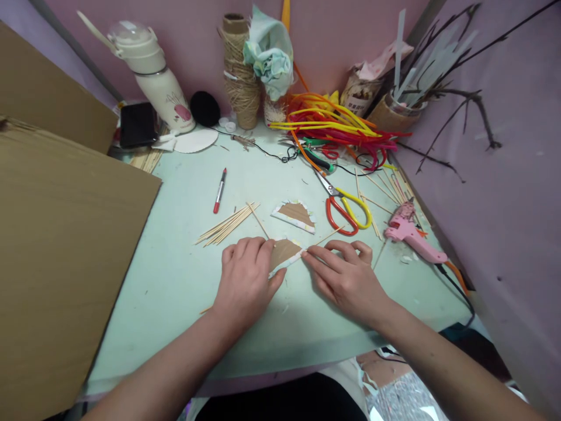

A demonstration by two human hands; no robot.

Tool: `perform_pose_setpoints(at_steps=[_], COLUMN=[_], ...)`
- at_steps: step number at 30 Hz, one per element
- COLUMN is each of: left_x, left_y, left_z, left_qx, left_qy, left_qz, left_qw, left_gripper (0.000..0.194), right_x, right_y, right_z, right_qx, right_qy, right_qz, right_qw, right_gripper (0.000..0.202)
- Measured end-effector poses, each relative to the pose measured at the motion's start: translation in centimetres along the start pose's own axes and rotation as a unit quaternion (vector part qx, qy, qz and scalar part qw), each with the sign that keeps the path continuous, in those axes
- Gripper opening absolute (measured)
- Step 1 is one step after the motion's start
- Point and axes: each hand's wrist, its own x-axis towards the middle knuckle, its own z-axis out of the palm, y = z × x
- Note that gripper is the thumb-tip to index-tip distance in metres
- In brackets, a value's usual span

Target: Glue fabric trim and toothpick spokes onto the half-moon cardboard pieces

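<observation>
A half-round cardboard piece with a pale cloth edge (284, 255) lies between my two hands. My left hand (246, 280) grips its left end between thumb and fingers. At its right corner, the fingertips of my right hand (346, 277) are pressed together. Two thin sticks stick out near the piece, one by my left fingers (258, 220), the other by my right fingers (329, 235). Just beyond lies a similar cloth-edged half-round piece (294, 215). A bundle of wooden sticks (230, 224) rests on the table beyond my left hand.
Scissors with red and yellow handles (346, 206) lie beyond my right hand, and a pink glue gun (412, 234) is at the right. A red marker (220, 190) lies back left. Large cardboard (65, 257) borders the left. Bottle (162, 88), twine (241, 70) and colourful strips (337, 120) line the back.
</observation>
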Motion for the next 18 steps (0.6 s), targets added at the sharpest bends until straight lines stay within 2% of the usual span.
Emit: perform_pose_setpoints(at_steps=[13, 18], left_x=[-0.09, -0.07], left_y=[-0.04, -0.06], left_z=[-0.03, 0.10], left_qx=[0.000, -0.001], left_qy=[0.002, -0.007], left_qz=[0.005, 0.002], left_qw=[1.000, 1.000], left_gripper=[0.038, 0.039], right_x=[-0.10, -0.31], right_y=[-0.04, 0.16], right_z=[0.12, -0.21], right_qx=[0.006, 0.044], right_qy=[0.006, 0.043], right_qz=[0.006, 0.019], right_qw=[1.000, 0.998], right_gripper=[0.024, 0.032])
